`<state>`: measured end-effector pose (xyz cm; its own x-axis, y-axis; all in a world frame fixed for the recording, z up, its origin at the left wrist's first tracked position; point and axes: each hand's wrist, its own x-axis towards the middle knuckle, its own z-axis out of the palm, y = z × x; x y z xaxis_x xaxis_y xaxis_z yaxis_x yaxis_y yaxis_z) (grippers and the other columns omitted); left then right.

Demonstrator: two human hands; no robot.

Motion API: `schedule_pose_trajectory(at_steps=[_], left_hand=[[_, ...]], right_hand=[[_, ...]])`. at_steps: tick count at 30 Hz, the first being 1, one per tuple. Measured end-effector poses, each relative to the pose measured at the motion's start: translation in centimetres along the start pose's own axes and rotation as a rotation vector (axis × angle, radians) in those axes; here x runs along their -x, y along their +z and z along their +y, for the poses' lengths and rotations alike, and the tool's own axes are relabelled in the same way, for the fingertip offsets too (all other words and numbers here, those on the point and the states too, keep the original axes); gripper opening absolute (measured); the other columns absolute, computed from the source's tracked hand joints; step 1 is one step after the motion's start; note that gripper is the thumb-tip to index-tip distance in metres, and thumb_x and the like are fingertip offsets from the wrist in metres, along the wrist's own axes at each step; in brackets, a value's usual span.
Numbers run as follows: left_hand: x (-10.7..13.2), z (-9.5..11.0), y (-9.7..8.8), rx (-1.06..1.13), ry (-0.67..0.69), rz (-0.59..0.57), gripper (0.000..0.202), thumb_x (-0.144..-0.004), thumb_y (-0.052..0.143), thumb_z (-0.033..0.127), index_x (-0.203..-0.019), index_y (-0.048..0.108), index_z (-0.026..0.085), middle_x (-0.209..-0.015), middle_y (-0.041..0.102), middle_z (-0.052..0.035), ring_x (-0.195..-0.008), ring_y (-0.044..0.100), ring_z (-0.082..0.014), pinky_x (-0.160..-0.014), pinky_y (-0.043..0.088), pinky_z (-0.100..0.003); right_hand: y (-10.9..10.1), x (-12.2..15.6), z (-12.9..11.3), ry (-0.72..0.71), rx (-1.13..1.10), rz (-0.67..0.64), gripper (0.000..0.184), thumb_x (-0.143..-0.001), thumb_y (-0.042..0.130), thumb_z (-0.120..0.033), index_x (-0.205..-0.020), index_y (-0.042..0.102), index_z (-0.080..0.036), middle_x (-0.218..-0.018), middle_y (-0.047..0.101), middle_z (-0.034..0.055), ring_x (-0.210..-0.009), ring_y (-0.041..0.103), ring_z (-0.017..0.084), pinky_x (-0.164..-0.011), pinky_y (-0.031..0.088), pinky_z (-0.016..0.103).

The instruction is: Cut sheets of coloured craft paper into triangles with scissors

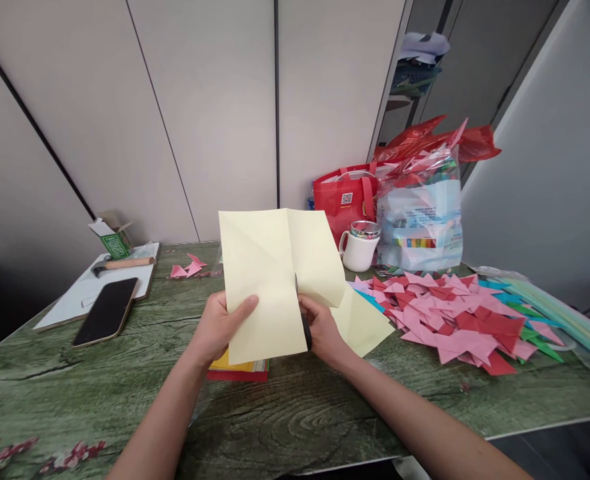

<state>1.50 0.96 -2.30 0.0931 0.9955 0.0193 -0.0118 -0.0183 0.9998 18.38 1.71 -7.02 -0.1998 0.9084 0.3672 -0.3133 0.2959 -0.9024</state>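
A creased sheet of pale yellow paper (259, 280) is held up above the table, with a cut running from its near edge partway along the middle crease. My left hand (219, 323) grips its left side, thumb on top. My right hand (322, 327) is closed around dark-handled scissors (307, 332), whose blades lie in the cut and are mostly hidden by the paper. The right flap of the sheet bends up and away over that hand. Underneath lie another pale yellow piece (362, 323) and a stack of coloured paper (237, 375).
Folded pink and red paper pieces (439, 313) are heaped at the right. Behind stand a white mug (361, 248), a red bag (339, 207) and a filled plastic bag (419, 220). Leftward lie a phone (109, 311), a hammer (125, 264), a white board (65, 310) and a small box (115, 241).
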Motion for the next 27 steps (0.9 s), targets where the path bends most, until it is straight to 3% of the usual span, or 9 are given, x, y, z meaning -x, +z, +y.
schedule_pose_trajectory(at_steps=[27], left_hand=[[-0.13, -0.41, -0.04, 0.041, 0.020, -0.046, 0.036, -0.067, 0.066, 0.035, -0.096, 0.064, 0.015, -0.086, 0.070, -0.0100, -0.067, 0.064, -0.0199, -0.055, 0.050, -0.028]], right_hand=[[-0.06, 0.06, -0.19, -0.006, 0.019, 0.033, 0.023, -0.061, 0.069, -0.023, -0.083, 0.066, -0.018, -0.071, 0.069, 0.0011, -0.076, 0.063, 0.022, -0.061, 0.051, 0.030]])
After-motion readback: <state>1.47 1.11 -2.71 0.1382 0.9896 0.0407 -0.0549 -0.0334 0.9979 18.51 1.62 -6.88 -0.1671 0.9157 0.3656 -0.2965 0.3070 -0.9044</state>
